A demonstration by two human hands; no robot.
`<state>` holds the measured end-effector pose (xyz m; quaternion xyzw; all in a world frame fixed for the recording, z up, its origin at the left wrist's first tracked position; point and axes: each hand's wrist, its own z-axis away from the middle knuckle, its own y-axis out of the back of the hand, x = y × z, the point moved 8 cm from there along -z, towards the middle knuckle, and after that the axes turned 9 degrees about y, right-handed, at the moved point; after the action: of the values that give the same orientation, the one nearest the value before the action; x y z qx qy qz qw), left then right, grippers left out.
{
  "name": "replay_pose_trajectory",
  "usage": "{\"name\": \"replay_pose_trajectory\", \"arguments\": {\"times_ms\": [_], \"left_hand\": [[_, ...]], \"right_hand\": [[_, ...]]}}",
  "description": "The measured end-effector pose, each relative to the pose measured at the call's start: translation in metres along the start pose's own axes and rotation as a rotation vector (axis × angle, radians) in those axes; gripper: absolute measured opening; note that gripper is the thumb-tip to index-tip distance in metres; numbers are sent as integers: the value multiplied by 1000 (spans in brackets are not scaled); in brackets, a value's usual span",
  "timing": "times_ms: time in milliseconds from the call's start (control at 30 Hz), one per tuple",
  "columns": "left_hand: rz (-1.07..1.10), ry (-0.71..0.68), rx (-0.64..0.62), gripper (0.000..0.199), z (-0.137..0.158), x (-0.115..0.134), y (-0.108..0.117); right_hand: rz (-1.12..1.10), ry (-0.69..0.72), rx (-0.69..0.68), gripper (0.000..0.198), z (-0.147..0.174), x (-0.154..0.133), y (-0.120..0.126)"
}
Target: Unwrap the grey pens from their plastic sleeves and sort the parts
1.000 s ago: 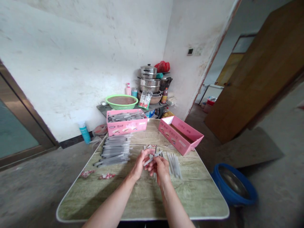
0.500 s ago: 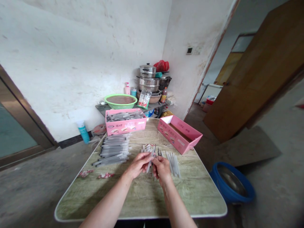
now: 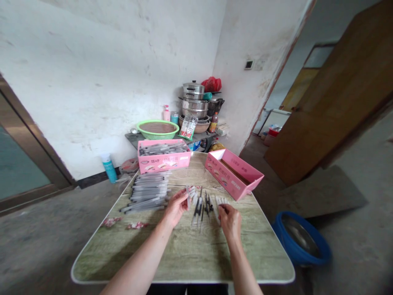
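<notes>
My left hand [image 3: 177, 207] is closed around a slim grey-white pen piece [image 3: 188, 196] that stands up from the fingers. My right hand [image 3: 230, 221] pinches a translucent pen tube [image 3: 216, 211] at the right-hand row of pale tubes, partly covering that row. Between the hands lie several thin dark-tipped pen parts [image 3: 199, 207] and short dark pieces [image 3: 208, 203]. Pale pen parts lie just beyond my left fingers. A wide stack of grey pens [image 3: 149, 192] with dark ends rests to the left.
A pink box [image 3: 164, 162] full of pens stands at the table's back left. Another pink box [image 3: 235, 174] sits angled at the back right. Behind the table [image 3: 184, 258] are a green basin [image 3: 158, 129] and stacked pots [image 3: 194, 102]. On the floor at right stands a blue tub [image 3: 301, 237].
My hands were together over the middle, working on a pen piece. Now they are apart: my right hand has moved right to the pale tubes, and the dark parts between are uncovered.
</notes>
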<state>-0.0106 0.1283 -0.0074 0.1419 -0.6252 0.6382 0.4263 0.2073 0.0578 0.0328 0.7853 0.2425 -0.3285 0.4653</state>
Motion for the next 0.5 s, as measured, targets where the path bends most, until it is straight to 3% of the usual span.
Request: {"name": "replay_pose_trajectory", "arguments": {"times_ms": [267,367,500], "left_hand": [[-57,20,-22,42,2,-2,-3],[-58,18,-21,42,3,-1,-3],[-60,7,-13,43,4,0,-5]], "right_hand": [[552,106,-315,21,4,-32,-48],[594,129,-337,17,1,-32,-55],[469,160,-261,19,0,-33,-52]]}}
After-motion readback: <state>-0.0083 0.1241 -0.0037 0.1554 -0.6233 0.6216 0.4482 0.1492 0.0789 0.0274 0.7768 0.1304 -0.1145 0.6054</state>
